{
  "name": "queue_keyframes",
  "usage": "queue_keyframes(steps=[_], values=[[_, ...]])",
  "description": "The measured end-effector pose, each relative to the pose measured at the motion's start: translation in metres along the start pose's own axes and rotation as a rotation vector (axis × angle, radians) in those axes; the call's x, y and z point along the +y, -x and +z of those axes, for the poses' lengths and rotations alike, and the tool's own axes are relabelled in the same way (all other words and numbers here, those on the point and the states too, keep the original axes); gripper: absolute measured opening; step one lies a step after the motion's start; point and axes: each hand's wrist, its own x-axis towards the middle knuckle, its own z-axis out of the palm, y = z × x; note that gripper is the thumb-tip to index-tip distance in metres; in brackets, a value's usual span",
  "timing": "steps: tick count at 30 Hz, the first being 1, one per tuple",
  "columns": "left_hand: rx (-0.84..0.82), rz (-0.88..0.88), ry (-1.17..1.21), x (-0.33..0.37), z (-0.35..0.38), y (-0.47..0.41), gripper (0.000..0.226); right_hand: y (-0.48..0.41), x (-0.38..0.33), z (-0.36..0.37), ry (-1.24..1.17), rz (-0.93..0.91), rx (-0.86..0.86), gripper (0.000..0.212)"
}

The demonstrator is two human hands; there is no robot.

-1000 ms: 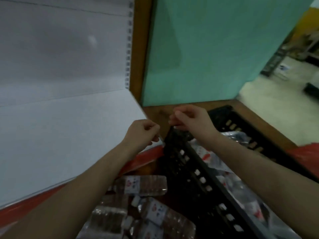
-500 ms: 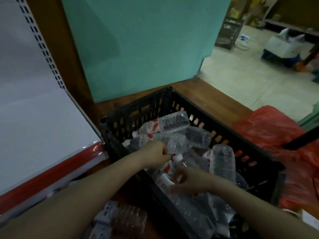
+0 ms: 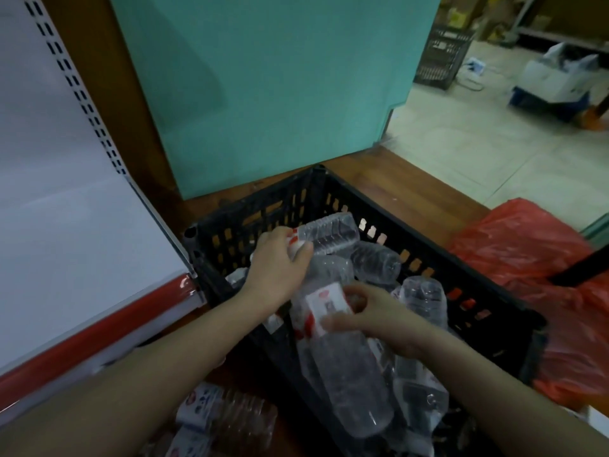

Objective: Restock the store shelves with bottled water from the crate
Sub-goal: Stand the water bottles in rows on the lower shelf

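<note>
A black slatted crate [image 3: 369, 206] stands on the wooden floor, filled with several clear water bottles with red and white labels. My left hand [image 3: 275, 270] grips one bottle [image 3: 329, 234] near its labelled end at the crate's far left. My right hand [image 3: 379, 316] holds a larger bottle [image 3: 342, 364] by its label, its base pointing toward me over the crate's near side. The white shelf [image 3: 66, 232] with a red front strip lies to the left.
More bottles [image 3: 227, 417] lie on the floor under the shelf, left of the crate. A teal panel [image 3: 263, 87] rises behind the crate. A red plastic bag [image 3: 534, 258] sits to the right. Tiled floor, another crate and boxes lie far right.
My view swung from the shelf down to the crate. Both hands dropped into it; each has taken hold of a bottle and lifted it slightly.
</note>
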Motion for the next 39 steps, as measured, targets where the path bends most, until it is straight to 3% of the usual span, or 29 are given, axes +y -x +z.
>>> queue_keyframes(steps=[2,5,8,10,12,14,17,20,25,29,32,37,39], values=[[0.082,0.006,0.117,0.006,-0.002,0.000,0.049,-0.002,-0.013,-0.010,-0.141,-0.046,0.079,0.052],[0.063,0.095,0.196,0.017,-0.004,0.012,0.055,-0.010,-0.035,-0.022,-0.482,-0.086,0.122,0.058],[-0.034,0.198,0.091,0.028,-0.007,0.026,0.070,-0.017,-0.056,-0.024,-0.661,-0.102,0.148,0.053],[-0.074,0.193,0.009,0.033,-0.007,0.026,0.089,-0.018,-0.065,-0.020,-0.702,-0.110,0.160,0.043],[-0.043,0.148,-0.125,0.036,-0.010,0.022,0.103,-0.018,-0.071,-0.013,-0.724,-0.132,0.139,0.046],[-0.005,0.155,-0.111,0.033,-0.016,0.016,0.091,-0.017,-0.074,-0.008,-0.693,-0.179,0.108,0.050],[-0.111,0.069,0.282,0.021,-0.042,0.008,0.062,-0.015,-0.079,-0.005,-0.663,-0.262,0.061,0.033],[-0.208,-0.079,0.650,0.001,-0.076,0.007,0.065,-0.016,-0.090,0.005,-0.634,-0.317,0.067,0.012],[-0.249,-0.086,0.841,-0.031,-0.122,0.018,0.052,-0.022,-0.114,0.046,-0.538,-0.361,0.034,0.017],[-0.155,-0.089,0.946,-0.061,-0.149,0.027,0.040,-0.026,-0.131,0.082,-0.458,-0.395,-0.033,0.019],[-0.051,-0.051,0.923,-0.081,-0.168,0.050,0.060,-0.028,-0.145,0.114,-0.409,-0.391,-0.100,0.023],[0.334,0.003,0.467,-0.096,-0.185,0.084,0.056,-0.028,-0.166,0.178,-0.319,-0.415,-0.194,0.052],[0.381,0.033,0.406,-0.104,-0.189,0.095,0.057,-0.029,-0.173,0.208,-0.312,-0.414,-0.212,0.053]])
